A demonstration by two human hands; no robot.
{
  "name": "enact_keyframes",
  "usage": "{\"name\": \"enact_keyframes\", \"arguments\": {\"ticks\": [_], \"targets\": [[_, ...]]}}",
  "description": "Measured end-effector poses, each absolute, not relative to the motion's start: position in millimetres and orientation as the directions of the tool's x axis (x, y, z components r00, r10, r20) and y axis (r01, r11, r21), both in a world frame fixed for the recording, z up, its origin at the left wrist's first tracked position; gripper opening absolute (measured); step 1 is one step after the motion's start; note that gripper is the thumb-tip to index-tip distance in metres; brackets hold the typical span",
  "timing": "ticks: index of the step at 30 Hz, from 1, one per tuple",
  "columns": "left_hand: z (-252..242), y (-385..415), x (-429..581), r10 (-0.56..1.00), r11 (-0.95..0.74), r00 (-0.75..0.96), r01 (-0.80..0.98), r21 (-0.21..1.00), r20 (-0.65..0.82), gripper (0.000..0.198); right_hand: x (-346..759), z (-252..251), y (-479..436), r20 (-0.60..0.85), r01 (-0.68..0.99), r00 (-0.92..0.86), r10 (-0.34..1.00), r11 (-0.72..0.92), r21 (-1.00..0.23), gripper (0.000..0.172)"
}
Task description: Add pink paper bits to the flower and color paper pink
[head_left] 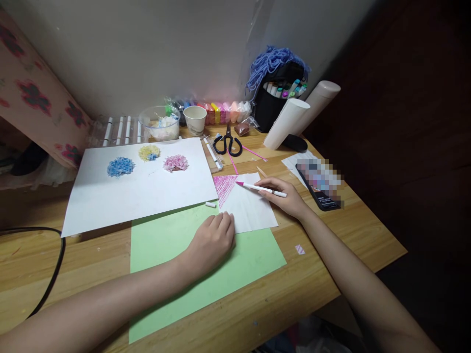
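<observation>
My right hand grips a white marker whose magenta tip is at the edge of magenta strokes on a thin sheet of white paper. A corner of that sheet is filled with slanted magenta lines. My left hand lies curled on the lower left edge of the sheet, knuckles up and fingertips hidden. Beneath both is a light green sheet. Close to the left hand lies a small white marker cap. A white board bearing three crinkled paper blooms, blue, yellow and pink, overlaps the green sheet.
Behind are scissors, a paper cup, a clear bowl, packs of coloured clay and a black marker holder. White tubes lean beside it. A phone lies right of my right hand.
</observation>
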State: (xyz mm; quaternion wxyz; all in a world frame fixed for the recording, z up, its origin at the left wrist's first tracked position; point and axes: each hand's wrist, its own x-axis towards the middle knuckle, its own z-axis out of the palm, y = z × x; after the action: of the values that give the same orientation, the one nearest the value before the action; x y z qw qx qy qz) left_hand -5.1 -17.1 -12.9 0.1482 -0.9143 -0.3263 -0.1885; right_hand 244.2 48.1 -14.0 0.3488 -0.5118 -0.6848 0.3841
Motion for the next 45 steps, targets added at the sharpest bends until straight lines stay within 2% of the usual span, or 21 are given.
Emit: {"name": "enact_keyframes", "arguments": {"ticks": [8, 17, 25, 31, 38, 45], "targets": [[-13.3, -17.0, -5.4, 0.537, -0.748, 0.717, 0.648, -0.143, 0.444, 0.023, 247.0, -18.6, 51.7, 0.154, 0.452, -0.160, 0.975, 0.212, -0.866, 0.025], [-12.9, -16.9, -4.9, 0.543, -0.752, 0.721, 0.646, -0.133, 0.431, 0.023, 247.5, -17.7, 53.6, 0.151, 0.448, -0.122, 0.981, 0.191, -0.873, 0.026], [-10.9, -17.0, -5.2, 0.546, -0.746, 0.720, 0.650, -0.142, 0.428, 0.024, 249.3, -14.3, 52.6, 0.129, 0.451, -0.150, 0.980, 0.184, -0.873, 0.025], [-12.0, -16.4, -5.0, 0.537, -0.748, 0.721, 0.647, -0.147, 0.438, 0.023, 248.4, -11.0, 49.8, 0.078, 0.467, -0.247, 0.966, 0.189, -0.864, 0.027], [-12.0, -16.4, -4.8, 0.539, -0.754, 0.720, 0.644, -0.132, 0.436, 0.022, 252.6, -12.9, 54.4, 0.128, 0.477, -0.139, 0.982, 0.180, -0.860, 0.027], [-13.0, -16.6, -5.2, 0.545, -0.753, 0.718, 0.646, -0.124, 0.433, 0.023, 248.6, -8.8, 48.7, 0.072, 0.474, -0.274, 0.959, 0.200, -0.857, 0.028]]}}
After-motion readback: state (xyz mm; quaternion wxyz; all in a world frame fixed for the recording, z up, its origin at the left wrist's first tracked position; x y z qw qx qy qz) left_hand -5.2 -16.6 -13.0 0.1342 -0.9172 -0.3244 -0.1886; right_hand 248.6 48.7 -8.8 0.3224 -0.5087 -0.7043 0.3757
